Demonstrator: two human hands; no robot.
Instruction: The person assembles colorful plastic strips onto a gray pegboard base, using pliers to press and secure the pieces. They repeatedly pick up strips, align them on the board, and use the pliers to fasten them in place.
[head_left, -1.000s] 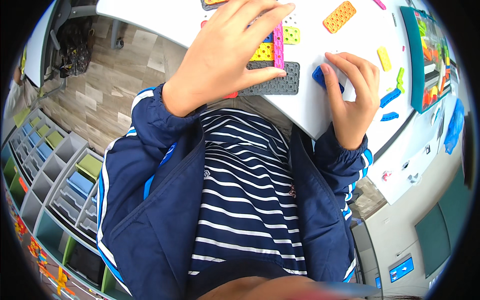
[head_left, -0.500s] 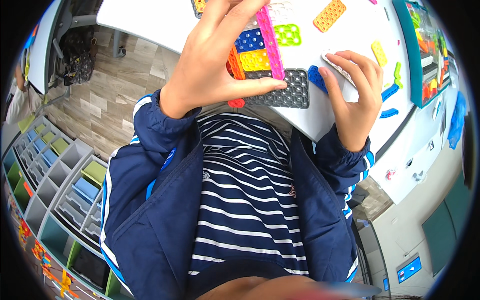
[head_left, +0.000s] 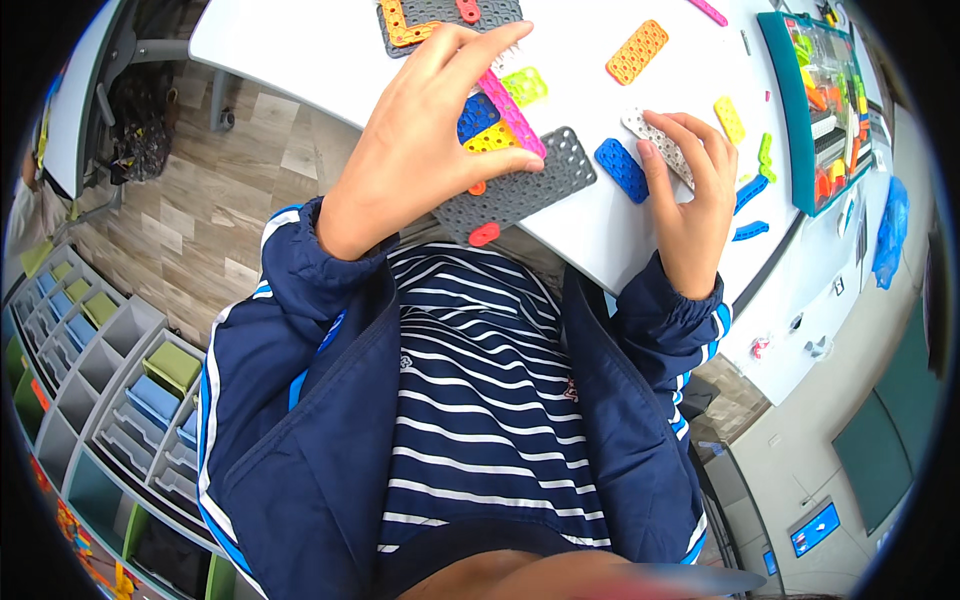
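Note:
My left hand (head_left: 420, 130) grips a flat assembly of plastic building plates at the table's near edge, its thumb against the end of a pink perforated strip (head_left: 517, 122). Blue (head_left: 477, 117) and yellow (head_left: 490, 138) plates sit beside the strip, partly behind my fingers. A dark grey perforated plate (head_left: 555, 180) lies under the thumb, with a small red piece (head_left: 484, 235) at its near edge. My right hand (head_left: 697, 190) has thumb and fingers closed on a white perforated plate (head_left: 668, 148). Left of that hand rests a blue plate (head_left: 622, 170).
An orange plate (head_left: 637, 52), a yellow plate (head_left: 729, 120), green (head_left: 766, 157) and blue angled pieces (head_left: 750, 231) are scattered on the white table (head_left: 585, 235). A teal-edged box of parts (head_left: 800, 130) stands at right. Another dark grey plate (head_left: 478, 14) lies at the far side.
The assembly under my left hand has turned anticlockwise, its grey plate now slanting. My right hand stays at the white plate. The whole view has shifted, showing more of the far table.

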